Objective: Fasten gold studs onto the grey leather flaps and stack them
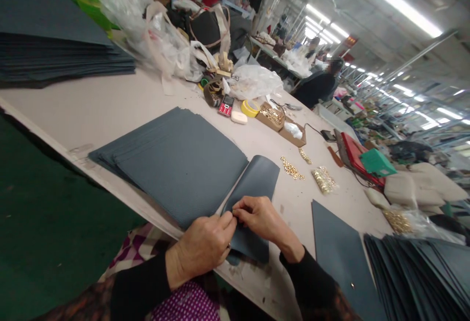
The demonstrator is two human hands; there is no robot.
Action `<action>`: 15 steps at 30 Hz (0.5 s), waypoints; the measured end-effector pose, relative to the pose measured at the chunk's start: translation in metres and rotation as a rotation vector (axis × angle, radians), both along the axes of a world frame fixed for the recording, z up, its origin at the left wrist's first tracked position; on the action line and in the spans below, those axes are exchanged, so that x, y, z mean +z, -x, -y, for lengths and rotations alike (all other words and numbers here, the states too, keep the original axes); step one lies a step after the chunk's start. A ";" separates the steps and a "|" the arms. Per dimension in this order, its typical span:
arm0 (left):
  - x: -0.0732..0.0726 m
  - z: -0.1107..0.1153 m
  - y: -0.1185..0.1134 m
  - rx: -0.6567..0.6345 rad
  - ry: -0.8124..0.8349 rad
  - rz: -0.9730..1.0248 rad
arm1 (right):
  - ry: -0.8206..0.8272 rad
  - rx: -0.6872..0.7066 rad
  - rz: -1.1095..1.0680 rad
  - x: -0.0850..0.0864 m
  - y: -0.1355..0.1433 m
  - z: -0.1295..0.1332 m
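Where the worktop [91, 115] meets the person's lap, the left hand [203, 242] and right hand [262, 218] come together, fingertips pinched at the edge of a curled grey sheet [259, 176], which lies just right of a stack of like sheets [183, 159]. The step in hand looks like close fingertip work on that edge, perhaps setting a small fitting, though the fingers hide whatever is between them. The next move would seem to call for a firm pinch from one side while the other presses squarely, without creasing the sheet. To the right lies a flat sheet [338, 242] bearing one tiny gold piece [353, 285], with a row of overlapping sheets [414, 267] beside it. Beyond the curled sheet are loose gold pieces [292, 168] and a clear bag [323, 180] of more. Farther back sit two small cardboard boxes [267, 121], a roll of yellow tape [250, 112] and a red phone [225, 106], whose keys are too small to read. Past the worktop, a person in dark clothes [317, 88] sits under long ceiling lights [407, 10]. No brand, label or other writing is legible anywhere.
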State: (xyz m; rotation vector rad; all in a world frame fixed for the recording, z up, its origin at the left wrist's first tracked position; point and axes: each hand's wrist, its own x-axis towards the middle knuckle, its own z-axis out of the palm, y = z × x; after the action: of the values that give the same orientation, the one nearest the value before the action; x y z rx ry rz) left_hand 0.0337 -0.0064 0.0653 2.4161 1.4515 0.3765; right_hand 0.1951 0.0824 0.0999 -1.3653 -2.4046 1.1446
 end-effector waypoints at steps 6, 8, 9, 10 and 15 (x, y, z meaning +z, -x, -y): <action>-0.001 0.001 0.001 -0.026 -0.063 -0.011 | 0.014 0.021 0.058 0.011 0.010 -0.005; -0.004 0.003 0.002 -0.021 -0.131 -0.005 | 0.033 0.024 0.088 0.016 0.013 -0.006; -0.006 0.003 0.002 -0.015 -0.182 0.001 | 0.051 0.023 0.111 0.018 0.015 -0.008; -0.009 0.003 0.002 -0.009 -0.240 0.010 | 0.080 0.020 0.134 0.019 0.016 -0.010; -0.021 -0.003 0.003 -0.018 -0.444 0.080 | 0.329 -0.089 0.182 0.021 0.019 -0.023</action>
State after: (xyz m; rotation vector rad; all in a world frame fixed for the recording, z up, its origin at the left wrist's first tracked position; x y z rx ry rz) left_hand 0.0307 -0.0035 0.0440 2.7062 1.4299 0.8605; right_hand 0.1761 0.1055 0.1205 -1.7240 -2.3176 1.5023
